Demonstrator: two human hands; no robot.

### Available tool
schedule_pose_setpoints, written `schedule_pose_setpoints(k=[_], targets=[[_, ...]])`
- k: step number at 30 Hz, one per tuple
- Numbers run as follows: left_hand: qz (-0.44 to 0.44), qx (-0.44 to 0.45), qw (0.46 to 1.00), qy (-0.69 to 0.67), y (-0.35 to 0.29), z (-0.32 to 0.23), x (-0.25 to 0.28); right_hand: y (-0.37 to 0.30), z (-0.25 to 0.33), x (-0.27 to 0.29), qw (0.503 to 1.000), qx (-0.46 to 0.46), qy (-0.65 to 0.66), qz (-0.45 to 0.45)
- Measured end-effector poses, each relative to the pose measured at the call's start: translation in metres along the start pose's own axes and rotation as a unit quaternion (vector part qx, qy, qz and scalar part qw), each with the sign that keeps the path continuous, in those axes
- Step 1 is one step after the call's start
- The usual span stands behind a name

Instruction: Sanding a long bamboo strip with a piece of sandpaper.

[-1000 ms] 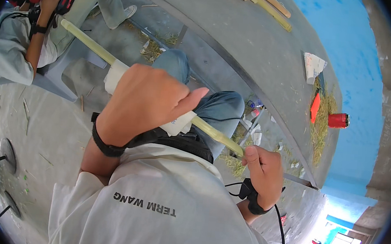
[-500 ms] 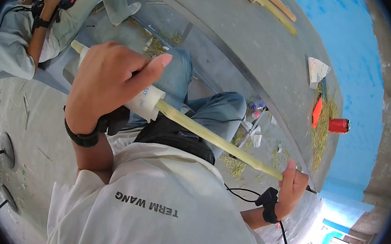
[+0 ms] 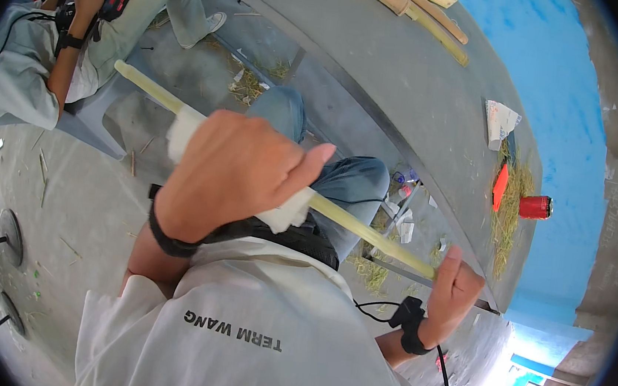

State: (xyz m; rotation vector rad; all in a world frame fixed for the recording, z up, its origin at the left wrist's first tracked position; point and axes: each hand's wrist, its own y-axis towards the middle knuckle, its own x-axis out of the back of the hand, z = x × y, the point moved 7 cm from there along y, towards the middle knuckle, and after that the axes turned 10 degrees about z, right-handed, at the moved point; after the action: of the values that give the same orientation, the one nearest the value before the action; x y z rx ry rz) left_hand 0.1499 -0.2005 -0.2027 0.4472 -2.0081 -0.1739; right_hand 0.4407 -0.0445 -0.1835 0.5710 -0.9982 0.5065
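Long round stick (image 3: 365, 232): pale yellow-green, plain, no pattern.
Wad of soft cloth around the stick (image 3: 288, 212): white.
Short-sleeved shirt (image 3: 236, 335): off-white with dark grey lettering.
Wristbands (image 3: 163, 235): black, one on each wrist.
Denim trousers (image 3: 354, 186): faded blue.
Long workbench top (image 3: 407, 106): plain grey.
Small cylindrical can (image 3: 535, 207): red.
Flat tool beside the can (image 3: 500, 187): orange.
Wall behind the workbench (image 3: 551, 75): bright blue.
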Motion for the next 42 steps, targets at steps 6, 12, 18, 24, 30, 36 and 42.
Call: schedule_pose_setpoints(k=[6,12,18,24,30,36,42], targets=[[-0.019,-0.028,0.999,0.028,0.002,-0.03,-0.017,0.014,0.076,-0.049,0.988,0.136,0.018,0.072],[0.014,-0.042,0.999,0.007,0.002,-0.017,-0.008,0.023,0.053,-0.043,0.989,0.116,0.058,0.077],[-0.024,0.008,1.0,-0.011,-0.004,0.018,0.012,0.006,-0.001,-0.008,0.999,0.005,0.049,0.021],[-0.005,-0.067,0.998,0.002,0.005,-0.026,-0.018,0.011,0.042,-0.032,0.995,0.082,0.031,0.036],[-0.023,-0.007,1.0,0.018,-0.007,0.012,0.013,0.024,0.052,-0.023,0.987,0.154,0.017,0.042],[-0.046,0.012,0.999,0.004,0.002,0.007,0.02,0.015,0.029,-0.011,0.999,0.014,0.023,-0.029],[-0.024,-0.055,0.998,-0.022,0.004,-0.007,0.005,0.024,0.056,-0.035,0.987,0.148,-0.026,0.054]])
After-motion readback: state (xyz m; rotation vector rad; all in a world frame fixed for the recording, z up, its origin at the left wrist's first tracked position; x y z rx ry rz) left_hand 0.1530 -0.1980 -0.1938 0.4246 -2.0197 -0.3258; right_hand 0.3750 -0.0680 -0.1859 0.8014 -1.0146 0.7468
